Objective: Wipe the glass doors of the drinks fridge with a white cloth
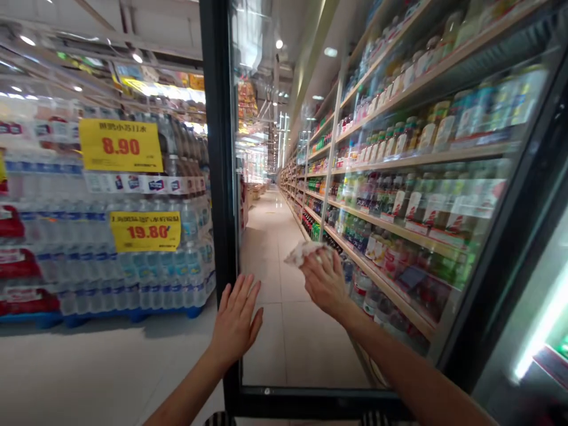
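Observation:
An open glass cooler door (284, 177) with a black frame (219, 177) stands in front of me. My left hand (236, 322) lies flat and open against the door's left frame edge, fingers spread upward. My right hand (323, 281) is closed on a crumpled white cloth (304, 252) and presses it against the glass pane, about mid-height. Through the glass I see the aisle and shelves of bottled drinks (399, 195).
Stacked packs of bottled water (133, 260) with yellow price signs (120, 145) stand at left on a blue pallet. A long tiled aisle (270, 248) runs ahead. The lit cooler interior (541, 331) is at the far right.

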A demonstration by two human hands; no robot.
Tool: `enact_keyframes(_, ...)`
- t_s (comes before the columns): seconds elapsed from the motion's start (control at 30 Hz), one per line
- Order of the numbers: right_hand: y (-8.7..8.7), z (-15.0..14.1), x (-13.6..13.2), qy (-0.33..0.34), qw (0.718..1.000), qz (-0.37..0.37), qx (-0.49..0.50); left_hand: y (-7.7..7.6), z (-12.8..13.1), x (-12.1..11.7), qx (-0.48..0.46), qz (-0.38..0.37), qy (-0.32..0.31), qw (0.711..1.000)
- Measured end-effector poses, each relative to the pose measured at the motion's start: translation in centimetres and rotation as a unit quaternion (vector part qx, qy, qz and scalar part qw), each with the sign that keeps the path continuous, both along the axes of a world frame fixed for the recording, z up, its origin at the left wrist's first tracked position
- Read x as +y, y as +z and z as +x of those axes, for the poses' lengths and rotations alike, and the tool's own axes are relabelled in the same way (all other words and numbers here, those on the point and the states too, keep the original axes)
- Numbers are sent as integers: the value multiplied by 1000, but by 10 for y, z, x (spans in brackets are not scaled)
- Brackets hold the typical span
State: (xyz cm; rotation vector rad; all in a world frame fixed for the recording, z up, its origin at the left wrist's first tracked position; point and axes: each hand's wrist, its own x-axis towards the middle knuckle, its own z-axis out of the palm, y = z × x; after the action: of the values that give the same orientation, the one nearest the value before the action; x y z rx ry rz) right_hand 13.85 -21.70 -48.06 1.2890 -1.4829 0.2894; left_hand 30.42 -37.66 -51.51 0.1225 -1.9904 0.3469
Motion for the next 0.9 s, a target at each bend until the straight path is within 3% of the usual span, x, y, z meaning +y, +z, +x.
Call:
enact_keyframes(0.07, 3, 5, -9, -8, 1000, -6, -16, 3, 6, -5, 19, 8, 1, 1000)
enact_keyframes(0.2, 0, 17, -28, 87, 982, 143, 92, 12, 16, -16, 34, 14, 27, 999)
enact_keyframes(0.37, 18, 29, -50, 36, 999, 12, -4, 14, 22, -20, 34, 23, 52, 998)
enact_keyframes(0.53, -12, 35, -58, 123, 976, 168, 71, 7, 23, -22, 25, 13, 43, 999)
enact_keyframes(0.6, -16, 35, -60, 119, 976, 171, 58, 6, 23, -22, 25, 14, 43, 999)
enact_keyframes(0.73, -12, 35, -61, 74, 993, 95, -19, 9, 23, -20, 30, 29, 41, 998)
enact_keyframes(0.87, -29, 29, -40, 115, 971, 204, 47, 9, 19, -13, 18, 21, 23, 999)
enact_keyframes(0.9, -31, 25, -32, 116, 971, 203, 57, 8, 16, -10, 14, 18, 17, 1000)
